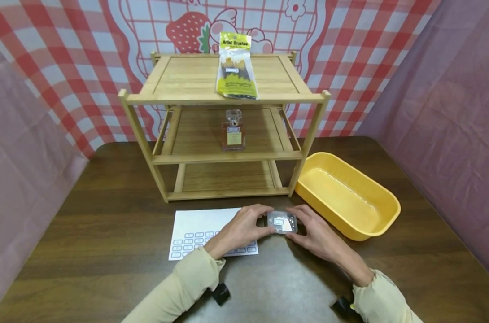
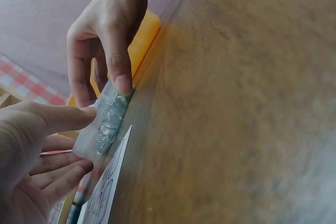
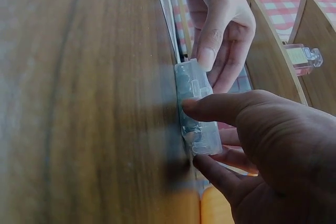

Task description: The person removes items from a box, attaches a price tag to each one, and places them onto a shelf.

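A small clear plastic box (image 1: 282, 222) with a bluish-bordered label on its lid sits low over the table in front of the shelf. Small shiny pieces show through its wall in the left wrist view, their kind unclear. My left hand (image 1: 246, 224) holds the box's left end between thumb and fingers. From the other side my right hand (image 1: 319, 235) pinches its right end, the thumb (image 3: 197, 106) on the near wall and fingers behind. Partly under my left forearm lies a white sheet (image 1: 204, 220) with rows of blue-bordered labels.
Behind the hands stands a three-tier wooden shelf (image 1: 228, 158). A bagged brush pack (image 1: 237, 67) lies on its top tier, a perfume bottle (image 1: 233, 134) on the middle one. At the right, close to my right hand, is a yellow plastic basin (image 1: 345, 197) on the brown table (image 1: 87, 251).
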`<state>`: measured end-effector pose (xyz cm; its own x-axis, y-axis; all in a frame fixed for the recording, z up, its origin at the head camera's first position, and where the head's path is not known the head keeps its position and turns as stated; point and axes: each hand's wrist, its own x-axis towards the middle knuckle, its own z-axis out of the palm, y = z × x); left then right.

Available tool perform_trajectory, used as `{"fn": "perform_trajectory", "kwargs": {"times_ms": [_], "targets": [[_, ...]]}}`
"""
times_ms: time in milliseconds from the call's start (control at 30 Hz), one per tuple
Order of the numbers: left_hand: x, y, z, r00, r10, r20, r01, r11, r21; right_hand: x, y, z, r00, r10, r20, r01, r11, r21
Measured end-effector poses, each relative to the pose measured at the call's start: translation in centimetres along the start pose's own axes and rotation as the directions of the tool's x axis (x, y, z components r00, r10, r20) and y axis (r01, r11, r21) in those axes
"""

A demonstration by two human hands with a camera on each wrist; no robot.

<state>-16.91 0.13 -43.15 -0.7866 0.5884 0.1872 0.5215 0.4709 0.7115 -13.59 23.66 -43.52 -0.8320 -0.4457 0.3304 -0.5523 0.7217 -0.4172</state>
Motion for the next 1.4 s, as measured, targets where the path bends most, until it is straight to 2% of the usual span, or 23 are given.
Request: {"fn": "perform_trajectory", "kwargs": {"times_ms": [133,500,867,1100,1233,1400], "targets": [[-0.1,0.2,0.0,1.0,-0.014,0.006,0.014,1.0,0.01,0.0,-0.1,0.0,1.0,0.004,-0.008,-0.004,1.0,0.001],[-0.3,0.6,-0.4,0.997,0.06,-0.055,-0.06,0.998,0.002,0.1,-0.4,-0.5,0.999,-0.006,-0.04,0.005,1.0,-0.024],[-0.6,0.8,-0.9,0.996,0.067,-0.062,-0.068,0.998,-0.01,0.2,-0.8,-1.0,0.996,-0.056,-0.073,0.054,0.998,-0.025],[-0.8,1.0,-1.1,0.991,0.1,-0.085,-0.1,0.995,0.005,0.3,-1.1,-1.1,0.993,-0.075,-0.086,0.073,0.997,-0.022],[-1.0,1.0,-1.4,0.99,0.097,-0.104,-0.096,0.995,0.015,0.3,-1.1,-1.2,0.992,-0.082,-0.098,0.082,0.997,-0.01],[-1.6,1.0,-2.0,0.991,0.081,-0.109,-0.084,0.996,-0.028,0.3,-0.9,-1.2,0.989,-0.093,-0.111,0.094,0.996,0.002]]}}
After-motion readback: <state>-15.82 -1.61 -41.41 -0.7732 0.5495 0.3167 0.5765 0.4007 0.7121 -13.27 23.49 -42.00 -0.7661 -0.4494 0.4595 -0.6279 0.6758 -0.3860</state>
